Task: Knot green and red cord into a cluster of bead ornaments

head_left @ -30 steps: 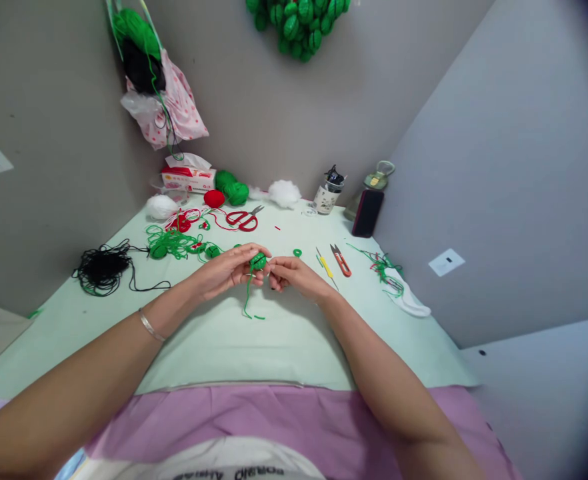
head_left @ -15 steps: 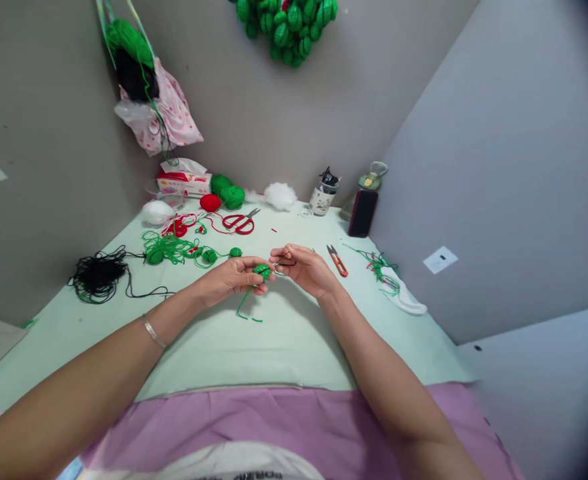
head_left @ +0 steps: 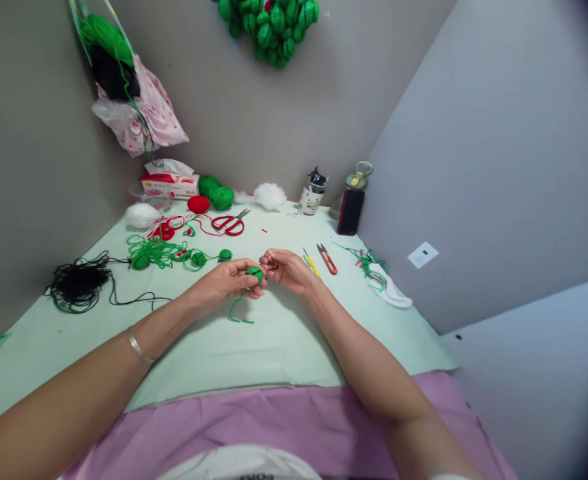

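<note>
the ball under inspection is a small green crocheted ball (head_left: 255, 273) with dark lines, found at the fingertip end of the left hand (head_left: 228, 283), clear of the palm. the grip there is closed: thumb on the near side, fingers around the far side and beneath, the upper face exposed. a green yarn tail (head_left: 233, 308) hangs below the ball toward the table (head_left: 214, 363). the right hand (head_left: 290, 272) is positioned just beside the ball, to its right, fingertips bent together and closed on a dark strand (head_left: 273, 268); whether this strand runs into the ball cannot be told at this size. the 2 hands are near each other, both raised over the table. on the wrist of the left arm, 1 silver bracelet (head_left: 139, 347). to the right of the right hand lie a yellow-handled tool (head_left: 311, 263), partly hidden by that hand, and orange snips (head_left: 328, 260), blades pointing away. beyond the left hand, 1 further green ball (head_left: 225, 255) rests on the table, with red-handled scissors (head_left: 235, 227) behind it.
</note>
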Demonstrator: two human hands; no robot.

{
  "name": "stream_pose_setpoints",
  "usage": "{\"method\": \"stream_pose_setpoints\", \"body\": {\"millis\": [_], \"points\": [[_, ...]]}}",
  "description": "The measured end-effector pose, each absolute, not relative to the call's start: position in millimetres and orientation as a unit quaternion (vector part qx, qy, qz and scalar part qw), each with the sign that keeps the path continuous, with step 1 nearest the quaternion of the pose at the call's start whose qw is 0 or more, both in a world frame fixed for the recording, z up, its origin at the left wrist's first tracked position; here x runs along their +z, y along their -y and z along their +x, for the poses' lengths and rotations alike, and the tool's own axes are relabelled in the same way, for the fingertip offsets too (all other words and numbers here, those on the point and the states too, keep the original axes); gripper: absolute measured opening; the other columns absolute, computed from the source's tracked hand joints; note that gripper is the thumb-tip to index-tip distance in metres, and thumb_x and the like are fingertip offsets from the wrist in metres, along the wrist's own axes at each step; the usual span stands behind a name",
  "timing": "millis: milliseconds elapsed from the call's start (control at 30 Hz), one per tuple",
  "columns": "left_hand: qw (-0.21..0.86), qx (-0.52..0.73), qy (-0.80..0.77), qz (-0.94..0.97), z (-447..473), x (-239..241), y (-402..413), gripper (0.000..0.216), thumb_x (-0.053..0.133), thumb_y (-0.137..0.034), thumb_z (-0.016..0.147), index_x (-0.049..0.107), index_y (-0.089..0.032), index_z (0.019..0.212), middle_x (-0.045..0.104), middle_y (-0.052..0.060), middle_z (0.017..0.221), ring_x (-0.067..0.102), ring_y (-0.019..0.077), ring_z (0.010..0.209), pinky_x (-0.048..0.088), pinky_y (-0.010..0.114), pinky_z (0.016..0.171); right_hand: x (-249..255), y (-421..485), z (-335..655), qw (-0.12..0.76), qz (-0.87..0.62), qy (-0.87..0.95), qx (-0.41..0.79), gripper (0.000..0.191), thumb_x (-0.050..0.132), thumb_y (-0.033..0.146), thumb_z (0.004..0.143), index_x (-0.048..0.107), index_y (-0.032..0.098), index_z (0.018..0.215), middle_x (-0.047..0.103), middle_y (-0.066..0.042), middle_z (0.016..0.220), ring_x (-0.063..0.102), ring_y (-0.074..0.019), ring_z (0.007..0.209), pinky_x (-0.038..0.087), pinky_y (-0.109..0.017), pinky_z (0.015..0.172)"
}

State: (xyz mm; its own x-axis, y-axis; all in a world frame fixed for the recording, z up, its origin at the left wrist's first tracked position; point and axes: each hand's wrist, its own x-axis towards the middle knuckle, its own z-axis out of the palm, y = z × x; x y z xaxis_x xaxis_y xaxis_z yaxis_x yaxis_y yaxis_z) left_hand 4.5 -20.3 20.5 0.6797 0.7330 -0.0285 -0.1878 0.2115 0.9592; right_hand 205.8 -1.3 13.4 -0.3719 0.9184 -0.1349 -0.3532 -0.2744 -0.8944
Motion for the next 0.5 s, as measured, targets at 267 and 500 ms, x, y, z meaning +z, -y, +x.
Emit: {"method": "stream_pose_setpoints", "body": {"millis": [267,500], "points": [[0.741,0.366,-0.256,0.502,-8,32,9,0.037,0.063,-0.041,0.091,0.068,-0.013,0.116,0.067,0.014,0.125,0.068,0.0184,0.098,0.054,0.031,0.093,26,1,252,0.311,-0.611,0.677,0.267,0.027,0.049,0.035,0.094,0.069,0.020,0.105,0.070,-0.008,0.106,0.065,-0.0196,0.091,0.050,-0.029,0.075],[0.716,0.333,-0.268,0.552,-8,25,7,0.040,0.074,-0.034,0.083,0.068,-0.020,0.120,0.065,0.010,0.130,0.064,0.0220,0.111,0.049,0.036,0.101,24,-9,304,0.134,-0.794,0.593,-0.002,0.029,0.049,0.021,0.092,0.063,0.015,0.116,0.063,-0.020,0.119,0.060,-0.0325,0.110,0.043,-0.044,0.090]]}}
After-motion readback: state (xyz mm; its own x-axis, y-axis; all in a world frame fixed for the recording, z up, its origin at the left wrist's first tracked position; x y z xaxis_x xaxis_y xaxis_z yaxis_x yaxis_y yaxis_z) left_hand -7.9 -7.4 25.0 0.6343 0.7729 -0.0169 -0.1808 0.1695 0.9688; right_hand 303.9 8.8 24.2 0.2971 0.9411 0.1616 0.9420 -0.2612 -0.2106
